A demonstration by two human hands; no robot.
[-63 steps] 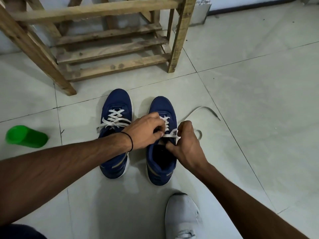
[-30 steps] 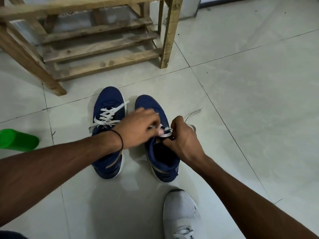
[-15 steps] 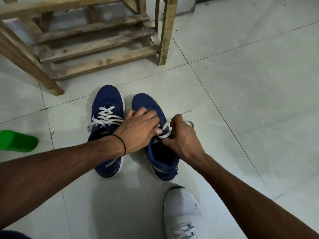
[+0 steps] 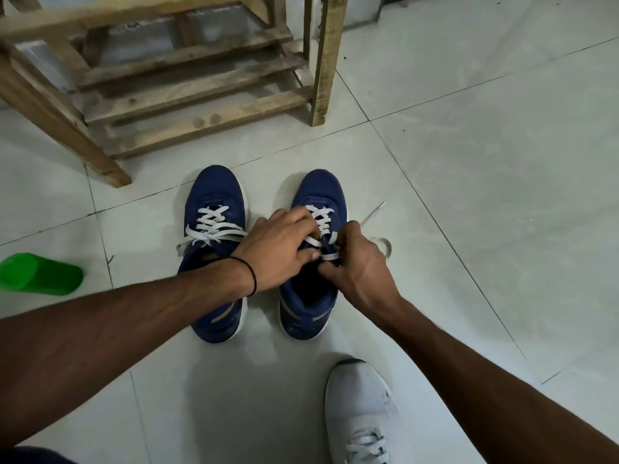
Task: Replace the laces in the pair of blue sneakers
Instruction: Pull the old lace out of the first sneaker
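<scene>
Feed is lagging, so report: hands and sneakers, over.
Both busy: left hand, right hand grip white lace on right-side sneaker. Beside it, second sneaker already laced. Nothing in the way; green cup well clear.

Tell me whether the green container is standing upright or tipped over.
Tipped over: the green container lies on its side on the tiled floor, with its round end facing left.

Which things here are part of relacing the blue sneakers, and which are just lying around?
Job: blue sneaker being laced, its white lace, laced blue sneaker, left hand, right hand.
Lying about: green cup, wooden rack, white shoe.
</scene>
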